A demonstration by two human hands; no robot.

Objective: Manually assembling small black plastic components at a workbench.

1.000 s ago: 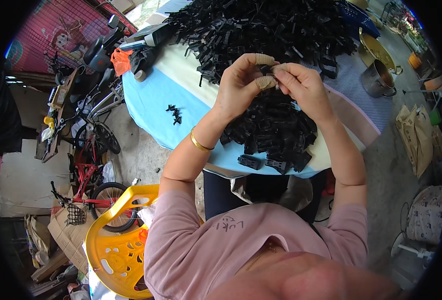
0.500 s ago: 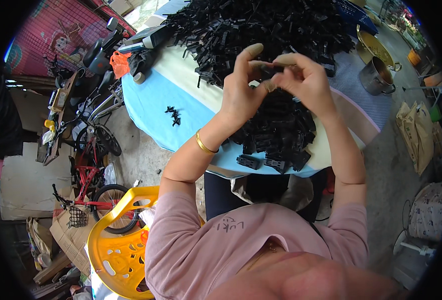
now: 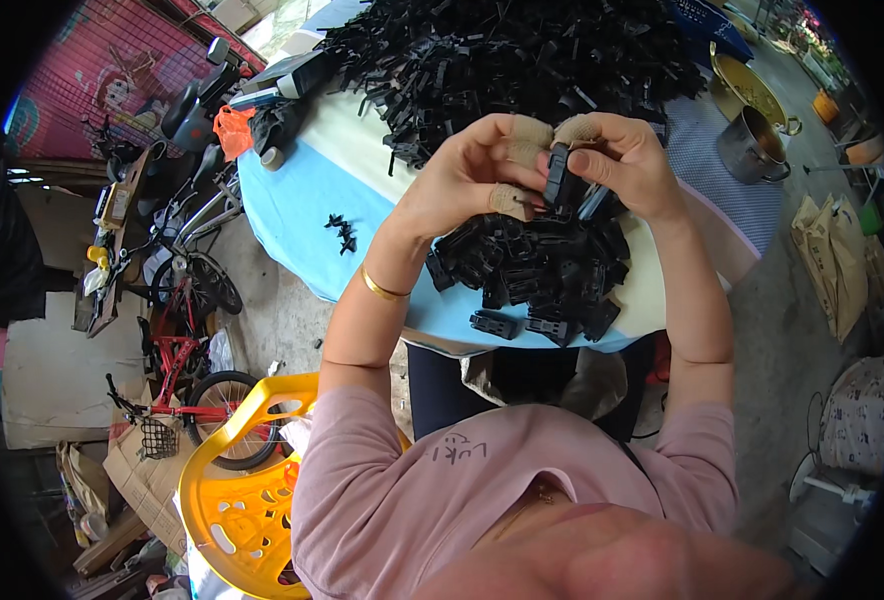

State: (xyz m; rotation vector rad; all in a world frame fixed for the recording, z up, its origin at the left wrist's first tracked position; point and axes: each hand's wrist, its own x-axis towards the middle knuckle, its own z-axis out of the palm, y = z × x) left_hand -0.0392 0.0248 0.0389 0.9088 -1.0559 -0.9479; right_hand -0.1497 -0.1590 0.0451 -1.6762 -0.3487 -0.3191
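Note:
Above the table, my right hand (image 3: 630, 160) pinches a small, long black plastic part (image 3: 557, 178) between thumb and fingers. Curled against the part's left side are the fingers of my left hand (image 3: 482, 170), its thumb a little lower. By that thumb tip is something small and dark, too small to make out. Tan finger covers wrap several fingertips on both hands. Below my hands lies a pile of similar black parts (image 3: 522, 265) near the table's front edge. Beyond them, a larger heap of thin black pieces (image 3: 522, 60) covers the far side.
A few loose black pieces (image 3: 341, 232) lie on the blue-and-cream tablecloth (image 3: 292, 215) at left. An orange bag (image 3: 233, 131) sits at the table's far left edge. Right of the table stand a metal pot (image 3: 752, 147) and a brass-coloured basin (image 3: 742, 90). A yellow chair (image 3: 247, 490) is at lower left.
My hands have come lower and nearer to me, and the left hand's raised fingers have folded in. A black part now shows clearly between the hands.

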